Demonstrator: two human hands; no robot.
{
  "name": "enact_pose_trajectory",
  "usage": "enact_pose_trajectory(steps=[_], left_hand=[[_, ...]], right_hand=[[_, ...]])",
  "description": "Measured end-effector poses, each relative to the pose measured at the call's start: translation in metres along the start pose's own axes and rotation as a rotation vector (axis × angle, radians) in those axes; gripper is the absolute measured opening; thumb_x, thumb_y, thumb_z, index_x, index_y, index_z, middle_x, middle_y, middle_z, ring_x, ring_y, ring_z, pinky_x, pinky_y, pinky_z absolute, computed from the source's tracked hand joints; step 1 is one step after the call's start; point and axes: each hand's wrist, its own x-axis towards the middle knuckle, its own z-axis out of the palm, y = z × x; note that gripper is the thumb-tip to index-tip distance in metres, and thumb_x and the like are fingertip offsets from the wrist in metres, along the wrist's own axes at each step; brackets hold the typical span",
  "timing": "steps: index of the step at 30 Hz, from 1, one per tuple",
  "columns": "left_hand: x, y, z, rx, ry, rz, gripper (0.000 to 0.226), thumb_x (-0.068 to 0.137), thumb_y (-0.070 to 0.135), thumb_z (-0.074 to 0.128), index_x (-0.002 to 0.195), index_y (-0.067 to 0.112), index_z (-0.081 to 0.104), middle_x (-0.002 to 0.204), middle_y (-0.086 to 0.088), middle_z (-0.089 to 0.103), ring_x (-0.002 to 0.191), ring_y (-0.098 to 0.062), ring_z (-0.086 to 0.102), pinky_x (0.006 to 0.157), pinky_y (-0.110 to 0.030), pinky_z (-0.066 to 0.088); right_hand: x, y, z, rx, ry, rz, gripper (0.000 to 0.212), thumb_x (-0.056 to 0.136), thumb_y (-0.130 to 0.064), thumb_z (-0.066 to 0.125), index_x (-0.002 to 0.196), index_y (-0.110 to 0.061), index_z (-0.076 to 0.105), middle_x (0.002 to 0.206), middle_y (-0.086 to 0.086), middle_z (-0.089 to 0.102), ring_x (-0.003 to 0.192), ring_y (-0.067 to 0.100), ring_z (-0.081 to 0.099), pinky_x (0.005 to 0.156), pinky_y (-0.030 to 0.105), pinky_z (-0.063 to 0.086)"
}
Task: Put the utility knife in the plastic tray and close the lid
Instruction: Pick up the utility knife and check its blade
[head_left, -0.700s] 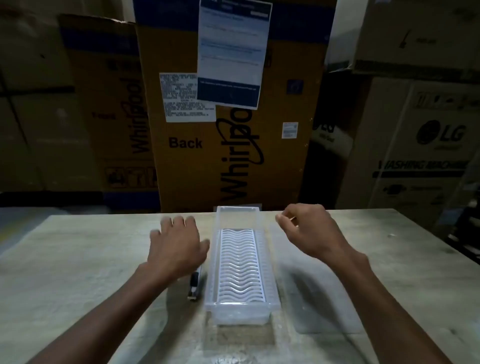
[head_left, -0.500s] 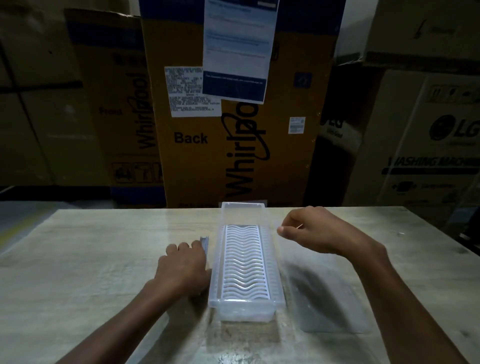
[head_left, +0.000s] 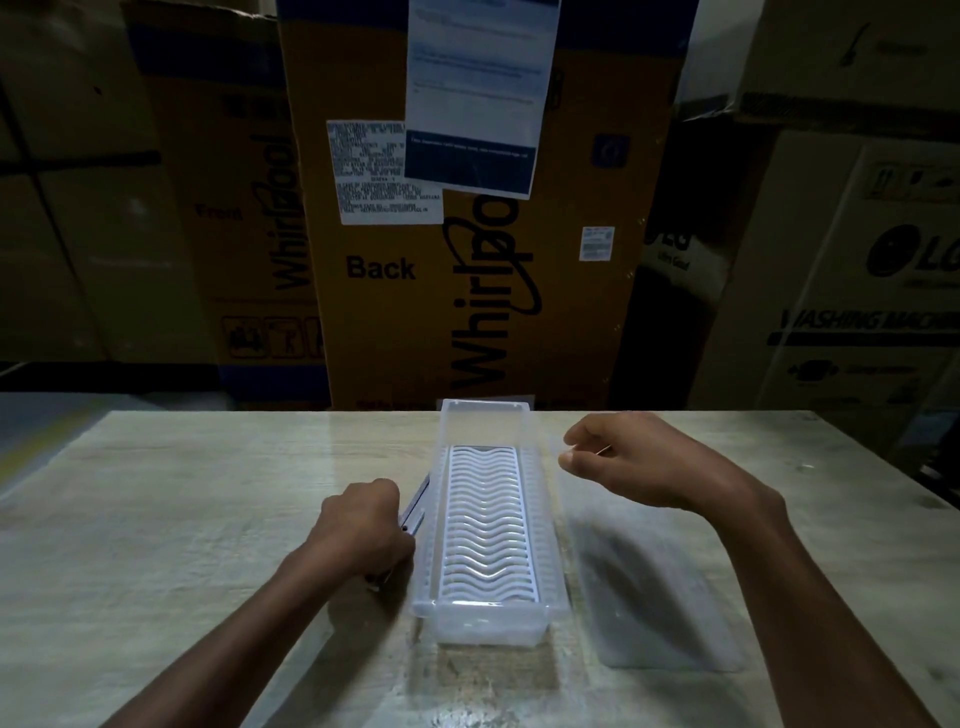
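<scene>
A long clear plastic tray (head_left: 545, 618) with a white wavy insert lies lengthwise in the middle of the table, open on top. Its clear lid (head_left: 670, 623) lies flat on the table just right of it. My left hand (head_left: 363, 525) is curled around the utility knife (head_left: 415, 504), a slim grey tool whose front end sticks out against the tray's left wall. My right hand (head_left: 634, 462) hovers above the table right of the tray's far end, fingers loosely bent, holding nothing.
The pale wood-grain table (head_left: 156, 519) ends just behind the tray. Tall cardboard appliance boxes (head_left: 467, 260) stand close behind its far edge and to the right (head_left: 857, 286).
My left hand has come down from flat above the table and closed around the knife beside the tray. My right hand has stayed near the tray's far right side.
</scene>
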Motion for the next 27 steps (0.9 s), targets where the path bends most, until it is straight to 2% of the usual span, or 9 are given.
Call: enact_pose_trajectory(steps=[5, 8, 11, 14, 16, 18, 22, 25, 27], left_hand=[[-0.003, 0.001, -0.002, -0.04, -0.017, 0.001, 0.027, 0.079, 0.037, 0.075, 0.078, 0.021, 0.054, 0.082, 0.001, 0.063, 0.083, -0.021, 0.066, 0.075, -0.035, 0.052], [-0.005, -0.003, -0.004, -0.089, -0.031, -0.014, 0.028, 0.078, 0.037, 0.078, 0.089, 0.016, 0.064, 0.089, -0.002, 0.069, 0.085, -0.02, 0.068, 0.076, -0.036, 0.057], [-0.013, -0.011, -0.012, -0.327, -0.076, -0.089, 0.022, 0.08, 0.027, 0.079, 0.091, 0.014, 0.065, 0.091, -0.006, 0.07, 0.083, -0.02, 0.069, 0.068, -0.033, 0.06], [-0.021, -0.026, -0.023, -0.758, -0.011, -0.137, 0.015, 0.083, 0.015, 0.077, 0.09, 0.007, 0.066, 0.085, -0.014, 0.07, 0.073, -0.024, 0.068, 0.06, -0.035, 0.057], [-0.026, -0.027, -0.033, -1.082, 0.049, -0.107, 0.019, 0.084, 0.011, 0.074, 0.097, -0.001, 0.066, 0.087, -0.019, 0.067, 0.075, -0.028, 0.065, 0.074, -0.043, 0.059], [-0.032, -0.015, -0.045, -1.263, 0.054, -0.057, 0.021, 0.087, 0.013, 0.071, 0.101, -0.001, 0.066, 0.089, -0.019, 0.066, 0.079, -0.028, 0.066, 0.083, -0.047, 0.06], [-0.041, 0.03, -0.066, -1.426, 0.031, 0.13, 0.021, 0.088, 0.021, 0.069, 0.098, 0.003, 0.068, 0.079, -0.012, 0.069, 0.067, -0.018, 0.071, 0.059, -0.029, 0.059], [-0.043, 0.053, -0.069, -1.404, 0.044, 0.234, 0.026, 0.087, 0.024, 0.07, 0.1, 0.002, 0.067, 0.089, -0.019, 0.072, 0.074, -0.024, 0.074, 0.061, -0.032, 0.061], [-0.043, 0.059, -0.069, -1.421, 0.046, 0.267, 0.026, 0.087, 0.024, 0.071, 0.099, 0.002, 0.065, 0.085, -0.017, 0.072, 0.073, -0.026, 0.074, 0.06, -0.035, 0.061]], right_hand=[[0.002, 0.001, 0.001, -0.002, -0.012, 0.004, 0.044, 0.095, -0.046, 0.059, 0.131, -0.021, 0.06, 0.127, 0.0, 0.068, 0.108, 0.015, 0.064, 0.094, 0.036, 0.056], [0.002, 0.001, 0.002, -0.003, -0.017, 0.001, 0.044, 0.095, -0.045, 0.059, 0.131, -0.021, 0.06, 0.127, 0.0, 0.068, 0.109, 0.015, 0.064, 0.094, 0.037, 0.056], [0.0, -0.002, 0.002, 0.0, -0.013, 0.002, 0.042, 0.096, -0.044, 0.059, 0.131, -0.021, 0.06, 0.127, 0.0, 0.068, 0.108, 0.015, 0.064, 0.094, 0.037, 0.056], [-0.002, -0.006, -0.002, 0.021, 0.068, -0.025, 0.038, 0.096, -0.042, 0.059, 0.127, -0.02, 0.063, 0.122, -0.001, 0.07, 0.104, 0.011, 0.064, 0.093, 0.036, 0.056], [-0.003, -0.013, -0.003, 0.097, 0.169, -0.065, 0.032, 0.097, -0.036, 0.06, 0.124, -0.02, 0.065, 0.117, -0.003, 0.071, 0.101, 0.009, 0.064, 0.092, 0.034, 0.056], [-0.006, -0.028, -0.002, 0.271, 0.266, -0.118, 0.025, 0.096, -0.034, 0.061, 0.117, -0.024, 0.068, 0.107, -0.006, 0.072, 0.096, 0.006, 0.067, 0.091, 0.036, 0.058], [-0.013, -0.066, 0.011, 0.629, 0.136, -0.181, 0.033, 0.092, -0.037, 0.066, 0.124, -0.03, 0.062, 0.103, -0.005, 0.072, 0.09, 0.009, 0.073, 0.084, 0.039, 0.062], [-0.015, -0.077, 0.022, 0.705, 0.068, -0.221, 0.048, 0.09, -0.034, 0.07, 0.135, -0.035, 0.053, 0.109, -0.002, 0.067, 0.094, 0.016, 0.074, 0.083, 0.041, 0.063], [-0.014, -0.075, 0.022, 0.753, 0.1, -0.204, 0.045, 0.092, -0.025, 0.069, 0.133, -0.036, 0.054, 0.11, 0.0, 0.065, 0.094, 0.017, 0.075, 0.081, 0.039, 0.064]])
